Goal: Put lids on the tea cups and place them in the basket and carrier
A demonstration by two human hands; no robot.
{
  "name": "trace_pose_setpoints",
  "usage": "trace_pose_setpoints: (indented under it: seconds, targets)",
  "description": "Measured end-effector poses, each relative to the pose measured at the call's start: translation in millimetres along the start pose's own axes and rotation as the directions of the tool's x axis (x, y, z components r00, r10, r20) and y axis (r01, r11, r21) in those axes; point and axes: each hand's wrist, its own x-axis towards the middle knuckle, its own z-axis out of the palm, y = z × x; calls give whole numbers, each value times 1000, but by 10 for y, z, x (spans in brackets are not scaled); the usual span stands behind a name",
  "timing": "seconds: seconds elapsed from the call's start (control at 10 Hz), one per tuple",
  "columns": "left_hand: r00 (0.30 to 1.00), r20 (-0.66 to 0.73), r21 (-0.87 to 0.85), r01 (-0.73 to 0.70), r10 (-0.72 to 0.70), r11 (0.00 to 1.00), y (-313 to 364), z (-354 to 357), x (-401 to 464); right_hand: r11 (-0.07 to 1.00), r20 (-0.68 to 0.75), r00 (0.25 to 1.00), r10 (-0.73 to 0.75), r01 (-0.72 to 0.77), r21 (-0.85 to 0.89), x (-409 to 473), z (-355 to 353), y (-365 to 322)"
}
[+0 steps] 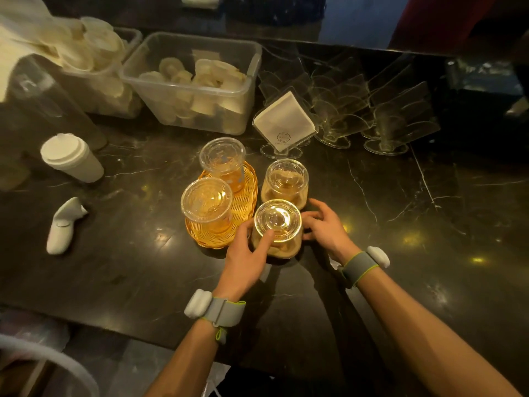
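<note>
Two lidded clear cups of amber tea stand in an orange woven basket [246,200]: one at the back [222,157], one at the front [206,200]. To the right, two more lidded tea cups sit in a brown carrier [282,252]: the far one [286,177], the near one [277,220]. My left hand [246,256] wraps the near cup's left side, thumb on its lid. My right hand [325,224] touches its right side with fingers spread.
A white lidded paper cup [71,159] and a white handheld object [64,224] lie left on the black marble counter. Clear bins of lids [197,81] sit behind. A napkin holder [284,121] and clear acrylic stands [386,118] are at the back right.
</note>
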Motion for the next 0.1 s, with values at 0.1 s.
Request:
trace_pose_setpoints:
  seconds: [0.1]
  targets:
    - [995, -90, 47, -27, 31, 999, 55, -108, -42, 999, -68, 997, -38, 37, -13, -131, -77, -117]
